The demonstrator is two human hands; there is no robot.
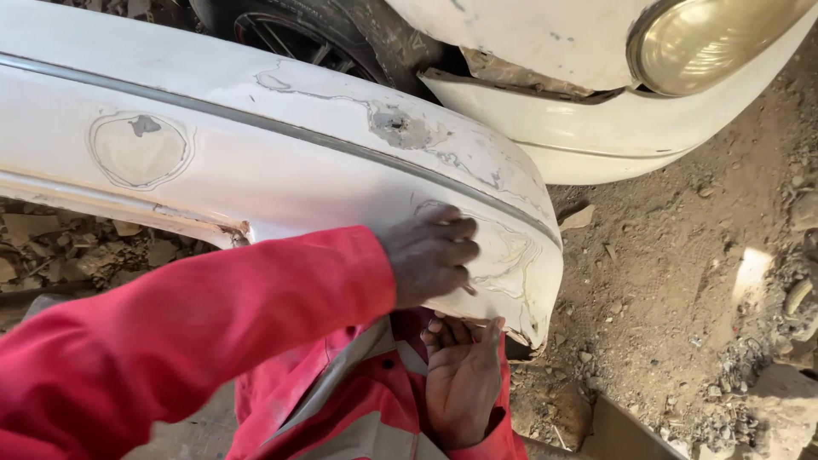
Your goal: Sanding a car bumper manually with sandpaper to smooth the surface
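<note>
Left hand: my left hand (430, 255) lies flat on the outer face of the bumper (281, 162), near its right end, the fingers (456, 230) close together and pressed on the paint over a sanded patch; I cannot tell whether anything sits under the palm.
Right hand: my right hand (463, 375) comes up from below, palm toward me, fingertips curled under the bumper's lower edge and touching it, fingers together, gripping nothing but that edge.
Bumper: white, loose, lying across the view from the left edge to the middle, its rounded end pointing right, a grey strip running along its length.
Patches: a ringed oval of filler (141, 149) far to the left, a chipped grey spot (396, 126) higher up, and more sanded rings under my left hand.
Sleeve: red, my left arm (187, 332) crossing from the lower left; red overalls with a pale band below.
Car: a white car (588, 128) just behind the bumper, with a headlamp (707, 38) top right and a dark tyre (341, 38) behind.
Ground: dry dirt (682, 281) with stones and scraps to the right.
</note>
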